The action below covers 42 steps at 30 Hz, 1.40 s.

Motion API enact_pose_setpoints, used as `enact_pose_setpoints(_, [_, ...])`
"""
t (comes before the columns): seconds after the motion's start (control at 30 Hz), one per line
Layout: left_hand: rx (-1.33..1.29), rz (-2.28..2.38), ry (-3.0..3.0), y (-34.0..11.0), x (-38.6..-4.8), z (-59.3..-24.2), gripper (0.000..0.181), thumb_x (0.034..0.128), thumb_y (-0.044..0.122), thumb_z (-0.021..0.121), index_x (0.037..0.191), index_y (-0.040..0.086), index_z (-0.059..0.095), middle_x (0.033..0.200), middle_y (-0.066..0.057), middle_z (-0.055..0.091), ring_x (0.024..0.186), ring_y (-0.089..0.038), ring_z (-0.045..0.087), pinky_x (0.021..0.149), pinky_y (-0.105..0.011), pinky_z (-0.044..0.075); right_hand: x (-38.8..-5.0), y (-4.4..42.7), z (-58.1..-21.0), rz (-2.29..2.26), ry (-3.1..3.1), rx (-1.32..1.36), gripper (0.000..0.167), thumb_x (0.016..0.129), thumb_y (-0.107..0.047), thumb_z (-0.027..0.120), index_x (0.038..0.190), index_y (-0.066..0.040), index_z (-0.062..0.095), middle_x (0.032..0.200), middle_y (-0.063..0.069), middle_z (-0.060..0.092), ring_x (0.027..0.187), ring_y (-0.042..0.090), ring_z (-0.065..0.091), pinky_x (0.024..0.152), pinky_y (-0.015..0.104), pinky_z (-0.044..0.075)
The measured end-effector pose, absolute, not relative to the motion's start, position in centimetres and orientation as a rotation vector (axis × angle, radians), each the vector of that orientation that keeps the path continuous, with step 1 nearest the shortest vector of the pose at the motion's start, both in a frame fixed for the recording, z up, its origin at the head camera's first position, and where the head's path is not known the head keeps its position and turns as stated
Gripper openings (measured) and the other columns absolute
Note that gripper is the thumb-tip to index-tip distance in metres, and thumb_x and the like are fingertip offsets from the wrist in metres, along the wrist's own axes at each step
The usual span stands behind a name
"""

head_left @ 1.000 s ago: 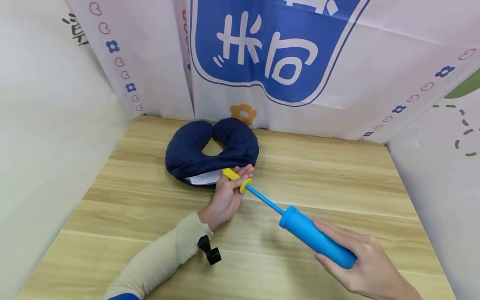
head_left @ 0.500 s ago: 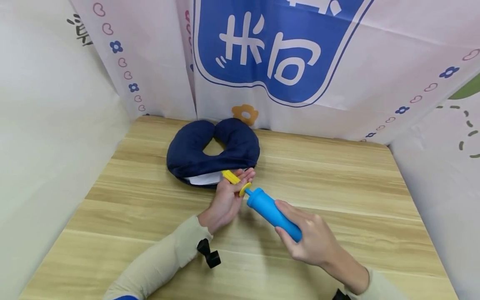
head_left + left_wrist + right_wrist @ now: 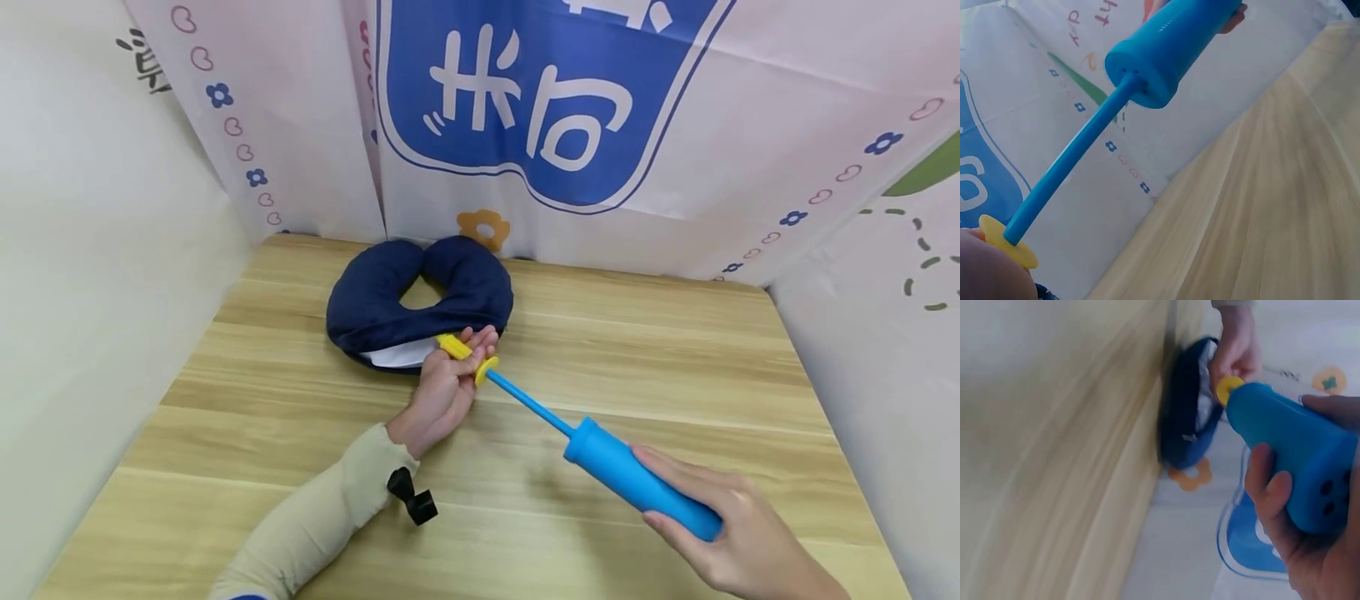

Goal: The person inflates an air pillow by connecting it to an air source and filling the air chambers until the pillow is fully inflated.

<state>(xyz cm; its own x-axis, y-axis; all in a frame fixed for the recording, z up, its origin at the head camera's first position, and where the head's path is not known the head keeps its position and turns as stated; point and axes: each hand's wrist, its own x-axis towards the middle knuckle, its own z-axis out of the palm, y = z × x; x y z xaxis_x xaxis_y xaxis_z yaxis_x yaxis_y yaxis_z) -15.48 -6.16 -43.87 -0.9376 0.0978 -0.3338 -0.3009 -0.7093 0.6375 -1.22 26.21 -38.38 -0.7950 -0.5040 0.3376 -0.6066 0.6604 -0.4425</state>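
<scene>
A dark blue U-shaped neck pillow [image 3: 390,317] lies near the back of the table, its front seam parted over a white inner piece [image 3: 401,355]. At that opening my left hand [image 3: 442,392] grips the yellow end [image 3: 456,346] of a hand pump. Whether the yellow tip is joined to something inside the cover is hidden. My right hand [image 3: 750,525] holds the pump's blue barrel [image 3: 641,479], fingers and thumb round it. Between the two hands the thin blue rod [image 3: 1075,156] is drawn well out of the barrel. The yellow disc [image 3: 1227,389] sits against my left hand.
The wood-grain table [image 3: 637,350] is bounded by a printed cloth [image 3: 300,125] at the back and pale walls at both sides. A black mount [image 3: 412,497] is strapped on my left wrist.
Half a second ago the barrel was pushed up close to the yellow disc; now my right hand has pulled it back, down to the right, exposing the rod again. My left hand stays at the pillow.
</scene>
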Motion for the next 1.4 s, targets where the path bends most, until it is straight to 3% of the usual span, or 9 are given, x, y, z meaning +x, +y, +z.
enact_pose_setpoints(0.17, [-0.438, 2.729, 1.07, -5.9, -15.2, -43.7, 0.046, 0.1077, -0.01, 0.041, 0.153, -0.003, 0.038, 0.159, -0.017, 0.047, 0.119, -0.007, 0.065, 0.103, -0.019, 0.053, -1.6, 25.7, -38.2, 0.786, -2.718, 0.836, 0.073, 0.077, -0.013, 0.092, 0.145, -0.019, 0.065, 0.126, 0.004, 0.078, 0.099, 0.016, 0.079, 0.08, 0.011, 0.056])
enact_pose_setpoints(0.27, [-0.441, 2.719, 1.075, -5.6, -14.9, -43.7, 0.049, 0.1084, -0.01, 0.04, 0.157, -0.005, 0.036, 0.161, -0.016, 0.046, 0.121, -0.007, 0.063, 0.105, -0.017, 0.051, -2.6, 24.2, -38.7, 0.772, -2.671, 0.857, 0.071, 0.077, -0.015, 0.091, 0.144, -0.017, 0.067, 0.124, 0.007, 0.078, 0.094, 0.018, 0.08, 0.074, 0.017, 0.06])
enact_pose_setpoints(0.5, [-0.482, 2.728, 1.098, -5.1, -14.5, -44.0, 0.039, 0.1095, -0.008, 0.039, 0.149, -0.004, 0.04, 0.136, -0.006, 0.059, 0.109, -0.005, 0.067, 0.1, -0.014, 0.053, -5.8, 20.4, -40.6, 0.76, -2.549, 0.993, 0.061, 0.082, -0.017, 0.084, 0.139, -0.003, 0.067, 0.123, 0.016, 0.078, 0.095, 0.028, 0.081, 0.071, 0.04, 0.067])
enact_pose_setpoints(0.67, [-0.463, 2.726, 1.09, -5.5, -14.8, -44.1, 0.03, 0.1079, -0.01, 0.042, 0.135, 0.003, 0.04, 0.128, -0.005, 0.058, 0.106, -0.007, 0.068, 0.1, -0.018, 0.054, -7.1, 19.4, -41.1, 0.801, -2.592, 1.014, 0.059, 0.086, -0.018, 0.081, 0.141, -0.002, 0.066, 0.128, 0.018, 0.076, 0.1, 0.03, 0.08, 0.074, 0.043, 0.067])
enact_pose_setpoints(0.9, [-0.447, 2.723, 1.099, -6.5, -15.2, -43.4, 0.034, 0.1046, -0.014, 0.045, 0.132, 0.005, 0.043, 0.133, -0.008, 0.06, 0.106, -0.009, 0.068, 0.097, -0.022, 0.057, -5.0, 22.3, -40.1, 0.855, -2.663, 0.969, 0.065, 0.087, -0.018, 0.085, 0.147, -0.014, 0.063, 0.134, 0.008, 0.074, 0.107, 0.025, 0.078, 0.078, 0.038, 0.066])
enact_pose_setpoints(1.03, [-0.401, 2.703, 1.108, -6.4, -15.5, -43.0, 0.039, 0.1044, -0.015, 0.044, 0.138, 0.005, 0.042, 0.139, -0.01, 0.057, 0.108, -0.009, 0.069, 0.099, -0.021, 0.056, -2.7, 25.2, -39.0, 0.826, -2.72, 0.898, 0.071, 0.083, -0.015, 0.089, 0.149, -0.019, 0.062, 0.135, 0.003, 0.074, 0.107, 0.019, 0.078, 0.083, 0.02, 0.061])
enact_pose_setpoints(1.17, [-0.386, 2.702, 1.109, -6.0, -15.6, -42.8, 0.039, 0.1048, -0.014, 0.045, 0.139, 0.004, 0.041, 0.14, -0.011, 0.057, 0.112, -0.01, 0.069, 0.101, -0.022, 0.056, -1.4, 27.5, -38.2, 0.81, -2.755, 0.869, 0.074, 0.079, -0.01, 0.091, 0.148, -0.017, 0.063, 0.134, 0.004, 0.074, 0.109, 0.016, 0.077, 0.09, 0.009, 0.053])
enact_pose_setpoints(1.4, [-0.484, 2.689, 1.103, -3.7, -14.5, -43.6, 0.028, 0.1069, -0.01, 0.044, 0.128, 0.007, 0.043, 0.13, -0.006, 0.06, 0.116, -0.013, 0.064, 0.103, -0.022, 0.054, -1.6, 26.9, -37.5, 0.733, -2.717, 0.83, 0.074, 0.075, -0.012, 0.092, 0.144, -0.019, 0.066, 0.126, 0.003, 0.078, 0.1, 0.016, 0.079, 0.081, 0.012, 0.057])
